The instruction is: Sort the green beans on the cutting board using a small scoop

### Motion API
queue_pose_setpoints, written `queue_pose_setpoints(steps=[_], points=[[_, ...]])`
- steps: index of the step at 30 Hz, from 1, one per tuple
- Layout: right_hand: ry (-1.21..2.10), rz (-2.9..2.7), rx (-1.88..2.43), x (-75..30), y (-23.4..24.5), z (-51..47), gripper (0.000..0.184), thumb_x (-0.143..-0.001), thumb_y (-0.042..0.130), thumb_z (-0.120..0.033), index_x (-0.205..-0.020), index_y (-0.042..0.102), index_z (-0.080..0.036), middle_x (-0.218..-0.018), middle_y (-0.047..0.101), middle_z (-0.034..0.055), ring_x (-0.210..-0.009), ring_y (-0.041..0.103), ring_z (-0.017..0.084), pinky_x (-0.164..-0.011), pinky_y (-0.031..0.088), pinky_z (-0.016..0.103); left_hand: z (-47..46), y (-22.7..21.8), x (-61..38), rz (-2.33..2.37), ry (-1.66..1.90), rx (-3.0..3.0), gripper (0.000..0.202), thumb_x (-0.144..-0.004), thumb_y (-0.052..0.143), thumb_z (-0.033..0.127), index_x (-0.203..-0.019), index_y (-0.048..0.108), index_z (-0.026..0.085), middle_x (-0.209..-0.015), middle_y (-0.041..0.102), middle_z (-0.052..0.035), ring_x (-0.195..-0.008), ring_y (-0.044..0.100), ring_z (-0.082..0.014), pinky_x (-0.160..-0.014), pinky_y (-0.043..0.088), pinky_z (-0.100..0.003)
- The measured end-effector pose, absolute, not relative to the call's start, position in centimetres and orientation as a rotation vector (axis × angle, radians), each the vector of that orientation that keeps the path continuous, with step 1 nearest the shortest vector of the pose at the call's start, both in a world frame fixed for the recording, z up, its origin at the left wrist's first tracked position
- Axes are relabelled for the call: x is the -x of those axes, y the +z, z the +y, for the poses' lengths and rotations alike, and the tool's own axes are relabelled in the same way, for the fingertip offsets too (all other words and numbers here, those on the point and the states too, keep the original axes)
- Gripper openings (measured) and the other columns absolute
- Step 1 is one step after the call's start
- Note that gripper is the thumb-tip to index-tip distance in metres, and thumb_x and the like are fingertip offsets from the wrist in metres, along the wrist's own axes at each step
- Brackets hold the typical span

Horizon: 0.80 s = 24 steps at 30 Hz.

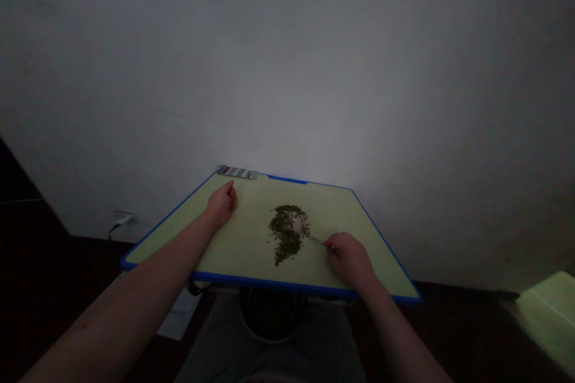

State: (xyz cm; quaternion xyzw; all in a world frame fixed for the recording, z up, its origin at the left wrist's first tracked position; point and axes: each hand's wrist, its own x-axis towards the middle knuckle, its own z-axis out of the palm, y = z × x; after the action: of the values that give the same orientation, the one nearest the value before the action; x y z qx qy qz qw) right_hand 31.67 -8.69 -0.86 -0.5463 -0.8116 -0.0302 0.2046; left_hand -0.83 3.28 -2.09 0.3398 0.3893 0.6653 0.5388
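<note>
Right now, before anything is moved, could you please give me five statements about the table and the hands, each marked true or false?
1. The right hand holds a thin tool. True.
2. Green grains and paler ones lie together on the table. True.
3. The left hand is touching the green grains. False: it is apart from them, on their left.
4. The table's edging is red. False: it is blue.
5. A round container stands on the table. False: it is below the table's near edge.
</note>
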Motion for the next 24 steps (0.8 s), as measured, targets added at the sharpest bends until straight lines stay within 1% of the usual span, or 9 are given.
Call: queue_pose_setpoints(steps=[8, 16, 24], points=[[-0.074, -2.318, 1.527, -31.0, -0.7, -8.9, 0.02, -0.071, 0.045, -0.012, -0.08, 0.062, -0.019, -0.081, 0.06, 0.0038, -0.084, 0.049, 0.015, -0.076, 0.035, 0.025, 3.7, -2.4, 1.0, 0.882, 1.566, -0.827, 0.034, -0.071, 0.047, 0.038, -0.047, 0.029, 0.02, -0.034, 0.024, 0.0071, -0.028, 0.021, -0.0061, -0.031, 0.011, -0.022], [-0.167, -2.24, 1.668, -31.3, -0.6, -8.0, 0.02, -0.071, 0.046, -0.011, -0.08, 0.061, -0.019, -0.084, 0.06, 0.0038, -0.085, 0.049, 0.016, -0.076, 0.034, 0.025, 3.4, -2.2, 0.9, 0.903, 1.565, -0.803, 0.034, -0.071, 0.047, 0.037, -0.048, 0.029, 0.02, -0.035, 0.024, 0.0071, -0.028, 0.022, -0.0058, -0.031, 0.011, -0.022], [-0.161, -2.303, 1.637, -30.4, -0.8, -7.9, 0.021, -0.071, 0.046, -0.011, -0.081, 0.062, -0.02, -0.084, 0.06, 0.0038, -0.085, 0.049, 0.015, -0.076, 0.034, 0.025, 3.5, -2.3, 0.9, 0.903, 1.569, -0.809, 0.034, -0.071, 0.046, 0.037, -0.047, 0.029, 0.02, -0.035, 0.025, 0.0069, -0.028, 0.022, -0.0057, -0.031, 0.011, -0.022]])
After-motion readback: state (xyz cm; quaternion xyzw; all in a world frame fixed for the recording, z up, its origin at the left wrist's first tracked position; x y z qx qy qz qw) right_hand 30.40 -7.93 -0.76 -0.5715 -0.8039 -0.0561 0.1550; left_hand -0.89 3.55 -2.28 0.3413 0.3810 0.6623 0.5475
